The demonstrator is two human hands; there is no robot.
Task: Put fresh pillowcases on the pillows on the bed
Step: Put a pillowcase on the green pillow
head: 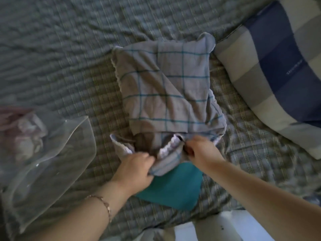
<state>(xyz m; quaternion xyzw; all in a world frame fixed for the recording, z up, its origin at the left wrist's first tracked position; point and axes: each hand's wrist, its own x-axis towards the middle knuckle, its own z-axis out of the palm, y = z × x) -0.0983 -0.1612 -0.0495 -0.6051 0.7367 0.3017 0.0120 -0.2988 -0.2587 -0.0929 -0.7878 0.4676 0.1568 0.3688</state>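
A small pillow in a grey pillowcase with teal check lines (pixel 165 87) lies in the middle of the bed. Its open end faces me, with a scalloped white edge. My left hand (pixel 137 169) grips the near flap of the pillowcase at the opening. My right hand (pixel 199 150) pinches the scalloped edge on the right side of the opening. A dark brownish inner pillow shows inside the opening. A teal cloth (pixel 173 186) lies under the near end, partly covered by my hands.
A larger pillow with blue and grey blocks (pixel 276 73) lies at the right. A clear plastic bag (pixel 43 164) with pinkish fabric inside sits at the left. The checked bedspread (pixel 69 66) covers the bed; its near edge is at the bottom.
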